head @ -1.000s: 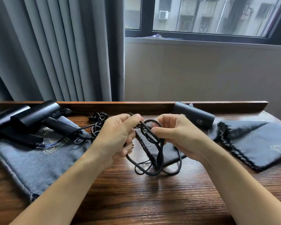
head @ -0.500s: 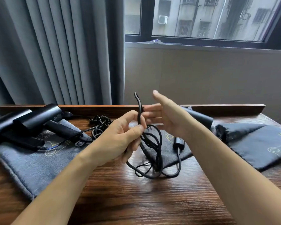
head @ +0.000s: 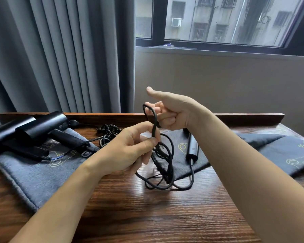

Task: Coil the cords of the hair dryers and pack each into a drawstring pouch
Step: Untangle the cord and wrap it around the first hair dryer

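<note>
Your left hand (head: 128, 148) pinches black cord (head: 165, 165), loops hanging at 6 o'clock. Your right hand (head: 172, 113) curls fingers through top loop. Coil half made. Its dryer (head: 193, 148) lies on pouch (head: 179, 155), unpacked. Two dryers (head: 40, 127) at 9 o'clock wait, cords messy.

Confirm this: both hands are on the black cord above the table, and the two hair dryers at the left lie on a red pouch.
Wrong on one point: the pouch under the two hair dryers at the left is grey, not red, as the head view shows. The rest holds: the left hand pinches the black cord and the right hand hooks its upper loop above the table.
</note>
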`<act>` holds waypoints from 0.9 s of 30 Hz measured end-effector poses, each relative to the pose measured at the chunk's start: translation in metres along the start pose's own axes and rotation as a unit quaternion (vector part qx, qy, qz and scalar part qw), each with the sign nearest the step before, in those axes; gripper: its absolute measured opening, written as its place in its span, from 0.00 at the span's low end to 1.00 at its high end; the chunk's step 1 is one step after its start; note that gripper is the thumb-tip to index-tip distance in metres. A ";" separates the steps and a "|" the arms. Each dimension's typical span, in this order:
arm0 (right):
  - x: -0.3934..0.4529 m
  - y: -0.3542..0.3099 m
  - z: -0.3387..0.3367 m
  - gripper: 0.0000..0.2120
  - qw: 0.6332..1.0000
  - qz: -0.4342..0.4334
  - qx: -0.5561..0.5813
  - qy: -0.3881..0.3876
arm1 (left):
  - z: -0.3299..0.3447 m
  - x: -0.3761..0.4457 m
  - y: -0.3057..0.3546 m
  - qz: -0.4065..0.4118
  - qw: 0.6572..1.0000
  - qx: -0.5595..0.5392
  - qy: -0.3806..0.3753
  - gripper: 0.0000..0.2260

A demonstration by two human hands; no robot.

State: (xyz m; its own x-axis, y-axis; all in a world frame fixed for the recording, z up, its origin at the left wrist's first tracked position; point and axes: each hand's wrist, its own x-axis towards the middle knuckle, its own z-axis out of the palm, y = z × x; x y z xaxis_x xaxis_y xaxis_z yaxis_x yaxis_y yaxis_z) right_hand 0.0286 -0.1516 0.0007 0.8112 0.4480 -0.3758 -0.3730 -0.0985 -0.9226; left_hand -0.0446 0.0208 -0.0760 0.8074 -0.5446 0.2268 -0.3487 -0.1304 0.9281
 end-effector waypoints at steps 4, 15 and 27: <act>-0.010 -0.003 0.000 0.14 1.000 -0.007 0.026 -0.016 | -0.001 0.000 0.000 -0.004 1.000 0.007 0.000 0.04; -0.061 0.034 0.004 0.08 0.930 -0.357 -0.078 0.020 | -0.001 -0.003 0.007 -0.071 0.970 -0.202 0.116 0.19; -0.045 0.082 0.021 0.14 0.729 -0.283 -0.598 0.175 | 0.008 -0.002 0.039 -0.099 0.954 -0.238 0.155 0.19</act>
State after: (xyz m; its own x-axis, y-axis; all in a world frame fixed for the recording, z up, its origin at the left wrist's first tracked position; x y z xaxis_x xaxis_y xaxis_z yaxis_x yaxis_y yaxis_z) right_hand -0.0476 -0.1614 -0.0560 0.8260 0.4837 0.2895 0.5559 -0.7842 -0.2758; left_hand -0.0635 0.0098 -0.0426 0.9629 -0.2667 0.0403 0.0218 0.2261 0.9739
